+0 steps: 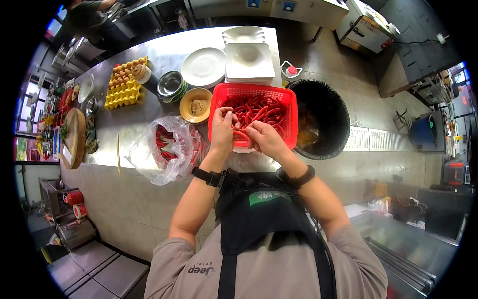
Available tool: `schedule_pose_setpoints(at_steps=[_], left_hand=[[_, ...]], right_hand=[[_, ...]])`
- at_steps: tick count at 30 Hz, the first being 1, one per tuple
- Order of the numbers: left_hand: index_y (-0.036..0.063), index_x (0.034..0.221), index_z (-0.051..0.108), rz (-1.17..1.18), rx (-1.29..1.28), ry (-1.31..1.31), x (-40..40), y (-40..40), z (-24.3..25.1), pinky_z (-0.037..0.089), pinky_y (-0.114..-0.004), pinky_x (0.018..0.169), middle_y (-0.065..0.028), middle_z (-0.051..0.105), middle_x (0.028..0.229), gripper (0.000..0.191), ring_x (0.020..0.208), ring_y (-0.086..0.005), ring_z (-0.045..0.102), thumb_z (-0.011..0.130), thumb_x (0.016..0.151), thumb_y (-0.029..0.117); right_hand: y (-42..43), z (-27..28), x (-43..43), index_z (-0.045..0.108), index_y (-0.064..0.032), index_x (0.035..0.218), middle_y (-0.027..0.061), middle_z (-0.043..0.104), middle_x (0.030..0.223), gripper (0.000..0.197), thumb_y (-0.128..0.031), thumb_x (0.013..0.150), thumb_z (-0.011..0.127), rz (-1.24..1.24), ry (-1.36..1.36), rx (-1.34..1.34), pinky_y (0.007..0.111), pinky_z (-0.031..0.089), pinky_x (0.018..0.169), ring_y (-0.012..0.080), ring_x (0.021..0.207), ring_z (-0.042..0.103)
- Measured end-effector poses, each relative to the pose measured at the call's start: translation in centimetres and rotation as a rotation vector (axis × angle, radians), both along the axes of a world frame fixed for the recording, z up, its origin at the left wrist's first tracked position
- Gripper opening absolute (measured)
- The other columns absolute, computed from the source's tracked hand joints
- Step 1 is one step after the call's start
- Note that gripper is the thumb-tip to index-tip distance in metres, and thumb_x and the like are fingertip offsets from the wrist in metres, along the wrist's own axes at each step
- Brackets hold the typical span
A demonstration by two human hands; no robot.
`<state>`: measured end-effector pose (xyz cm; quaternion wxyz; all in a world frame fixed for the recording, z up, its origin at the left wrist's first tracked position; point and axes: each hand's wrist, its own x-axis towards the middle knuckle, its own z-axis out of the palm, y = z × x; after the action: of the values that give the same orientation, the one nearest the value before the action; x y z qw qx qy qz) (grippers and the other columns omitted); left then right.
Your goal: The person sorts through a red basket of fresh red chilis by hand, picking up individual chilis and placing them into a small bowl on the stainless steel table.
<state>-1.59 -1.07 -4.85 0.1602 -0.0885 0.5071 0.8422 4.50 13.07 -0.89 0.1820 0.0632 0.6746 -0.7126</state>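
Observation:
Over the near side of a red plastic basket, my left hand and my right hand meet at one red chili pepper. The chili spans the gap between them, pinched by the fingers of both. Many more red chilies fill the basket, which stands at the steel table's near edge. Beneath its front shows part of a white rim. Left of my left hand, a clear plastic bag lies open with red chilies inside.
Right of the basket stands a black-lined bin holding some waste. White plates, square dishes, a yellow bowl, metal bowls and an egg tray occupy the steel table. A person is at the far left.

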Motion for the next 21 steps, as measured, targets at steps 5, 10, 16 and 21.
schedule_pose_setpoints(at_steps=[5,10,16,21], left_hand=[[0.0043,0.106,0.046,0.103,0.094,-0.098,-0.9,-0.7,-1.2,0.04,-0.022,0.047,-0.0042,0.051,0.076,0.009,0.055,-0.0109,0.047,0.045,0.099,0.01],[0.0043,0.105,0.056,-0.211,0.106,-0.107,0.7,-0.8,1.5,0.032,-0.019,0.04,0.0013,0.05,0.068,0.017,0.047,-0.0058,0.041,0.055,0.097,0.02],[0.0054,0.096,0.061,-0.419,-0.101,0.121,1.8,-0.2,2.8,0.028,-0.018,0.044,0.0055,0.052,0.071,0.008,0.051,-0.0012,0.038,0.061,0.092,0.012],[0.0028,0.093,0.058,-0.447,-0.305,0.142,1.6,-0.5,3.9,0.035,-0.02,0.048,0.0016,0.056,0.073,0.007,0.057,-0.0037,0.044,0.06,0.092,0.01]], right_hand=[[0.3,-1.3,0.2,0.055,-0.0051,0.091,0.0011,0.061,0.071,0.016,-0.018,0.099,0.049,-0.172,0.035,-0.133,0.02,0.04,0.049,0.005,0.054,0.05],[0.3,-2.1,0.3,0.058,-0.0036,0.093,0.0005,0.062,0.08,0.013,-0.015,0.096,0.053,-0.319,0.139,-0.21,0.021,0.044,0.059,0.0055,0.067,0.054],[1.2,-2.0,0.5,0.061,-0.001,0.095,0.0001,0.062,0.084,0.012,-0.013,0.093,0.059,-0.276,0.08,-0.242,0.022,0.046,0.066,0.0069,0.077,0.057],[2.1,-1.7,0.1,0.061,0.0002,0.097,0.0022,0.063,0.085,0.013,-0.011,0.09,0.063,-0.274,0.293,0.225,0.023,0.048,0.069,0.0083,0.079,0.059]])
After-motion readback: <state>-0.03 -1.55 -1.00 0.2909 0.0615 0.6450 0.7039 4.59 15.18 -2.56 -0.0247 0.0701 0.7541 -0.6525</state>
